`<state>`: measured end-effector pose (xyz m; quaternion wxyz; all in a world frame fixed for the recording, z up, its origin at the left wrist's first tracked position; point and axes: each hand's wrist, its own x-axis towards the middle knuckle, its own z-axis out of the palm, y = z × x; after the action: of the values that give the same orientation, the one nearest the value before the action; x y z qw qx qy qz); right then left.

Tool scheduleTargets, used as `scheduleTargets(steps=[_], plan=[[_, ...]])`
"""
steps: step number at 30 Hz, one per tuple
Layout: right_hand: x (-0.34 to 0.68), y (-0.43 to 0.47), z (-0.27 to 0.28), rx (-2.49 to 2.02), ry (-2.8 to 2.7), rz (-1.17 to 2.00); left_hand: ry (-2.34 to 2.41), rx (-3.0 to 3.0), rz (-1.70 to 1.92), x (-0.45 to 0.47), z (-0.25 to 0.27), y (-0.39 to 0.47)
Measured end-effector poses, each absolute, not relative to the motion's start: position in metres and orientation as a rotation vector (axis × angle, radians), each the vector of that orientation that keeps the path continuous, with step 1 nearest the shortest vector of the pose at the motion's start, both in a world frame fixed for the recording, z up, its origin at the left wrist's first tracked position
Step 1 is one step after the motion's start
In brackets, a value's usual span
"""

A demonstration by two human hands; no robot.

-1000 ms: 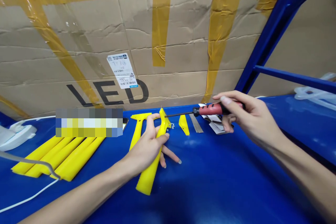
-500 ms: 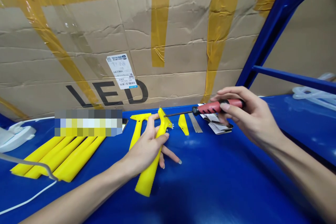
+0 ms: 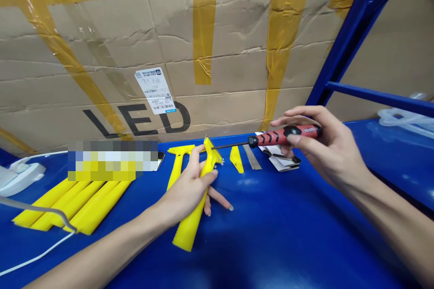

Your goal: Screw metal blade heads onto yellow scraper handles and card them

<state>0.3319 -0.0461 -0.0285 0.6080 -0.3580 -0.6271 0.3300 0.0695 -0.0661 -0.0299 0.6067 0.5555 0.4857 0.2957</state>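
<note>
My left hand is wrapped round the handle of a yellow scraper, which it holds tilted above the blue surface. My right hand grips a screwdriver by its red and black handle. The screwdriver's shaft points left, its tip at the head of the scraper. Behind my left hand lies a second yellow scraper, partly hidden. To the right of the held scraper are a few small screws, a loose yellow plastic piece and a flat metal blade.
Several yellow handles lie in a row at left, their far ends blurred out. A white cable and a white device base are beside them. Papers lie at right. A large cardboard box stands behind, near a blue frame.
The screwdriver's handle has turned in my right hand, and the fingers have shifted slightly on it. My left hand holds the scraper in nearly the same place.
</note>
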Motion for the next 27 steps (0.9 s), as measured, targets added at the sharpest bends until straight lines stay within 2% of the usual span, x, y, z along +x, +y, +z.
scheduleTargets(steps=[27], plan=[[0.321, -0.054, -0.023, -0.916, -1.394, 0.651, 1.059, 1.230, 0.700, 0.068, -0.032, -0.063]])
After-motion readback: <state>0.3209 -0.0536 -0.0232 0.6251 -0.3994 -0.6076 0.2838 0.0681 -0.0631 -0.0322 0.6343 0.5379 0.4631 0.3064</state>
